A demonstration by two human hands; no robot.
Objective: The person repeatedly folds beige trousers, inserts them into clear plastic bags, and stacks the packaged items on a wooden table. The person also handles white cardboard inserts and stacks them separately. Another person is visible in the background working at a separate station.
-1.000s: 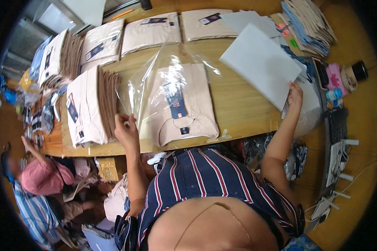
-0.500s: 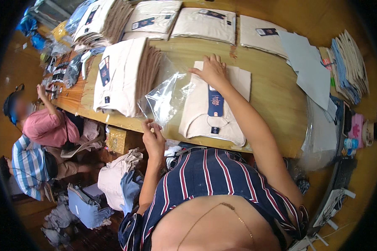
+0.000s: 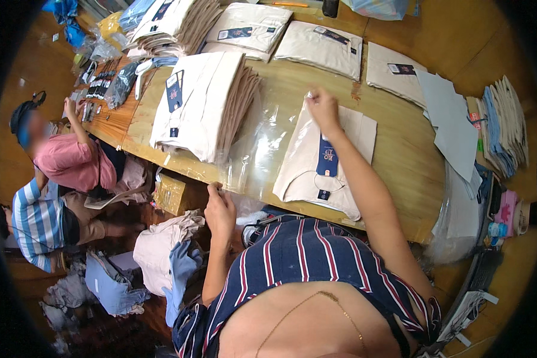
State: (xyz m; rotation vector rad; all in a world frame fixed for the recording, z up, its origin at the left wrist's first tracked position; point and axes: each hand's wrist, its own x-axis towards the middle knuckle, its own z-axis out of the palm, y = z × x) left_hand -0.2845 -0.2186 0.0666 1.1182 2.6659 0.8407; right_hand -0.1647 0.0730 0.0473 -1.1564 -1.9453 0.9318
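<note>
A folded cream shirt (image 3: 298, 161) with a navy hang tag (image 3: 327, 156) lies on the table in front of me, collar toward me. My right hand (image 3: 325, 113) is closed in a pinch at its far left corner, the forearm passing over its right side. To the left of the shirt, a clear plastic bag (image 3: 258, 156) is spread flat, glossy and partly wrinkled. Its near edge meets my left hand (image 3: 219, 207), whose thumb and fingers are pinched together at the table's front edge. Left of the bag stands a stack of folded cream shirts (image 3: 197, 113).
More folded shirts (image 3: 319, 49) line the table's far side, with another stack (image 3: 173, 27) at far left. White sheets (image 3: 450, 113) and upright folded garments (image 3: 501, 125) sit at right. Two people (image 3: 77, 161) sit at left. Garment bundles (image 3: 164, 253) lie below the table.
My right hand has gone from spread flat on the shirt to a pinch at its far left corner. The bag, earlier raised and creased, now lies flatter. The whole view has shifted slightly.
</note>
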